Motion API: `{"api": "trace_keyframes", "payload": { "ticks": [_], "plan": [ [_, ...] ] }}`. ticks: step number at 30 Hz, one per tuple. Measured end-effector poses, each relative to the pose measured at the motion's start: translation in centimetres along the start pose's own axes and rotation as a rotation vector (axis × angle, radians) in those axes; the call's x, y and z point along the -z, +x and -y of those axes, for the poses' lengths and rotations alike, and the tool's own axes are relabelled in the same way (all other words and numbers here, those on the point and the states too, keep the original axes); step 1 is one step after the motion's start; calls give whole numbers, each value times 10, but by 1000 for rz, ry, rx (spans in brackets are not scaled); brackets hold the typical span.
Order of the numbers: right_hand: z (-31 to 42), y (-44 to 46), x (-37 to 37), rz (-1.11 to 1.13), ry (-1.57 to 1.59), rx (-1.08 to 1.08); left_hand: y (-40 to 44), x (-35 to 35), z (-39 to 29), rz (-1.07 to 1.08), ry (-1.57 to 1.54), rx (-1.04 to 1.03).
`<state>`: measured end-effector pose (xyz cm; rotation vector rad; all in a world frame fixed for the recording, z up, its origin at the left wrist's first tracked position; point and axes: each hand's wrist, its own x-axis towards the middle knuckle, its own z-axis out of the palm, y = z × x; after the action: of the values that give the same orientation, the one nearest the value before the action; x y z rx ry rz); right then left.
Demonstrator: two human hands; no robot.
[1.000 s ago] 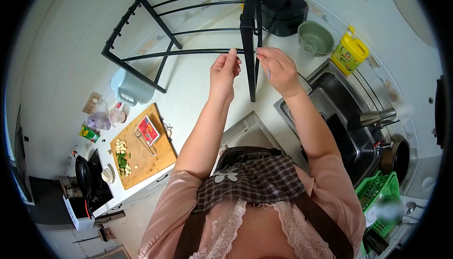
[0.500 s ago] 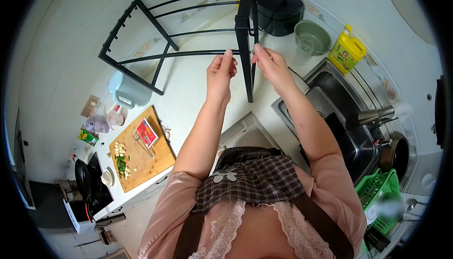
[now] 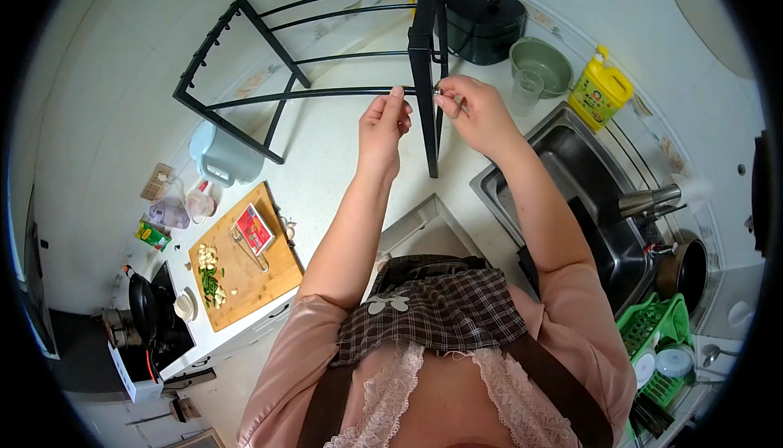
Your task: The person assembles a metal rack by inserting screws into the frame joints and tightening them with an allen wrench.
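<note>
A black metal rack with thin crossbars stands on the white counter. My left hand is closed around its lowest front crossbar, close to the right-hand end frame. On the outer side of that frame, my right hand pinches a small shiny metal piece against the upright, level with the end of the same bar. Fingers partly cover this piece, and its exact kind is too small to tell.
To the left lie a cutting board with chopped food and a red box, near a light-blue pitcher. A sink, yellow jug, green basin and black lidded pot are right of the rack.
My right hand has turned at the upright, its fingers now bent over the small metal piece. My left hand keeps its hold on the crossbar, and the rack stays in place.
</note>
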<state>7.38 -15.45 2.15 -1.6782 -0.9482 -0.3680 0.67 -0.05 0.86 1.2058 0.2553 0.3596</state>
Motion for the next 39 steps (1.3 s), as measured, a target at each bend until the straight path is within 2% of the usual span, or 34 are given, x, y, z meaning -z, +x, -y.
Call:
{"api": "trace_keyframes", "payload": {
  "ticks": [1, 3, 4, 6, 9, 13, 15, 19, 21, 22, 24, 28, 30, 32, 34, 35, 37, 39],
  "plan": [
    [1, 0, 1, 0, -1, 0, 0, -1, -1, 0, -9, 1],
    [4, -1, 3, 49, 56, -211, -2, -5, -2, -19, -31, 4],
    [6, 0, 3, 49, 55, -210, -2, -6, -2, -39, -52, 8],
    [6, 2, 4, 170, 109, -432, -2, -6, -2, -40, -50, 7],
    [-3, 3, 0, 141, 277, -342, -2, -6, -3, -38, -45, 2],
    [3, 4, 6, 153, 202, -358, -2, -6, -3, -40, -38, 1],
    [-3, 3, 2, 116, 350, -334, -2, -6, -3, -34, -43, -3],
    [2, 2, 1, 58, 380, -351, -3, -7, -4, -33, -70, 13],
    [18, 7, 14, 104, 139, -386, -3, -7, -4, -32, -62, 20],
    [21, 7, 17, 104, 139, -387, -3, -7, -4, -32, -54, 28],
    [23, 7, 21, 74, 27, -266, -2, -6, -2, -36, -63, 32],
    [-16, -15, 10, -13, 178, -372, -2, -3, -2, 7, -42, 49],
    [-60, -46, -6, -171, 366, -466, -3, -3, -2, 14, -60, 49],
    [-107, -88, -23, -100, 163, -563, -4, -5, -2, 20, -76, 52],
    [-120, -117, -32, 45, -245, -633, -4, -8, -3, -10, -101, 46],
    [-121, -128, -35, 45, -246, -634, -4, -7, -2, -10, -102, 47],
    [-127, -147, -40, 160, -504, -641, -4, -6, -2, 17, -123, 50],
    [-147, -166, -48, 144, -508, -593, -5, -4, -2, 25, -129, 52]
  ]
}}
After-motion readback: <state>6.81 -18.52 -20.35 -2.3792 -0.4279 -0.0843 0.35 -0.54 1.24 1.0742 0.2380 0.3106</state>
